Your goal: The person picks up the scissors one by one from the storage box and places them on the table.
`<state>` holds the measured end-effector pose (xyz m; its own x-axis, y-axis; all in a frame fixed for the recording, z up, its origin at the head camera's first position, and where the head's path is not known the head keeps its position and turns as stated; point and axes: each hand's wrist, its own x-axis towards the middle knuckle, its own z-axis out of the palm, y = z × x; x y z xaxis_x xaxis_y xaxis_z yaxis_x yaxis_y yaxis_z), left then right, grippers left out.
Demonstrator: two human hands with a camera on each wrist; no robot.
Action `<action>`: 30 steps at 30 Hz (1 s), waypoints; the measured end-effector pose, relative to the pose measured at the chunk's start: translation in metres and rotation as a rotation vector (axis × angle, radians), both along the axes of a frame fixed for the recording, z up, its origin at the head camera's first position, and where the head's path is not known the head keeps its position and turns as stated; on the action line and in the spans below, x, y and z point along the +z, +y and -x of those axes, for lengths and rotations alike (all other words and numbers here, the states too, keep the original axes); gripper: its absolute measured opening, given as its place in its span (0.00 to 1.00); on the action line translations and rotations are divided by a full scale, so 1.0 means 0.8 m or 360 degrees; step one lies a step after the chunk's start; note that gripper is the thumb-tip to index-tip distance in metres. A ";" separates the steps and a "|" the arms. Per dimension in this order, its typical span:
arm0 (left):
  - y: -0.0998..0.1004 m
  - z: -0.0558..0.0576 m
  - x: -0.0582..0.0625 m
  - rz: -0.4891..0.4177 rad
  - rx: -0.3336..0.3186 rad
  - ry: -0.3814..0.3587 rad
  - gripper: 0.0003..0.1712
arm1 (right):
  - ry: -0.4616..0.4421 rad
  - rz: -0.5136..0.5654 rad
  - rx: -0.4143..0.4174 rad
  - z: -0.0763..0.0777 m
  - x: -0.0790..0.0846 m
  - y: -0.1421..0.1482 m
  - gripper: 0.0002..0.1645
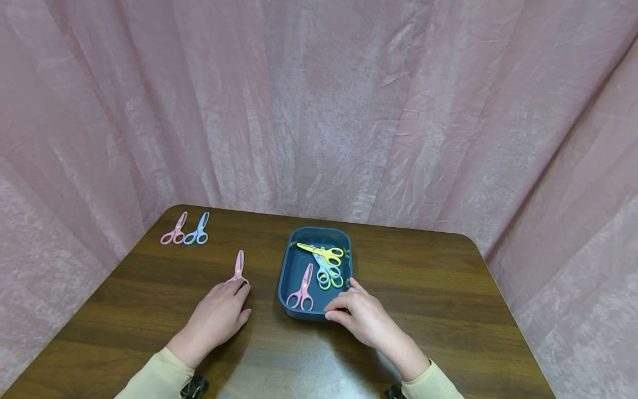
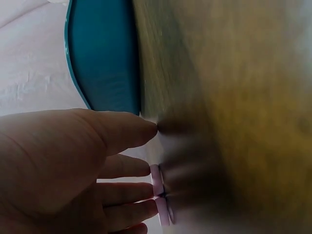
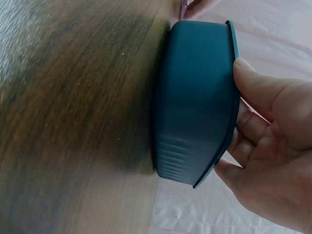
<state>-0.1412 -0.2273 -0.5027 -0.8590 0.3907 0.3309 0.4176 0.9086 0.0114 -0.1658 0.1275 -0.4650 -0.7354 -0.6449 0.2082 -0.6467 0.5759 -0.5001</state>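
Note:
On the table, my left hand (image 1: 219, 313) reaches over a pair of pink scissors (image 1: 239, 265). Its fairly straight fingertips touch the scissors' handle loops (image 2: 157, 180), and the thumb is held apart from them. The fingers cover part of those loops in the head view. My right hand (image 1: 364, 316) pinches the near right corner of a dark blue plastic box (image 1: 281, 282), thumb on the rim and fingers over it. Inside lie pink scissors (image 1: 304, 288) at the left. Yellow scissors (image 1: 324, 252) overlap light blue scissors (image 1: 326, 269), with green handle loops (image 1: 331, 281) partly hidden beneath.
At the far left of the brown wooden table (image 1: 423, 277), another pair of pink scissors (image 1: 175, 230) lies beside a pair of blue scissors (image 1: 199, 230). A pink curtain (image 1: 324, 111) hangs behind the table and along its sides.

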 end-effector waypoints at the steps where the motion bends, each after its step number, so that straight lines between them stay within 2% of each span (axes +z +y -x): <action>1: 0.000 0.002 0.000 0.0004 0.0009 -0.0010 0.30 | 0.0001 0.0001 0.0000 0.000 0.000 0.000 0.03; 19: -0.023 0.050 -0.004 0.0099 0.0086 -0.0038 0.31 | -0.0006 -0.0005 0.0003 0.001 0.000 0.000 0.03; 27: -0.030 0.065 0.002 0.0083 0.0148 -0.0141 0.29 | 0.0032 0.0015 0.0017 0.001 -0.001 0.000 0.03; 30: -0.034 0.072 0.001 0.0076 0.0160 -0.0143 0.28 | 0.0030 0.0014 0.0017 0.000 -0.001 0.000 0.03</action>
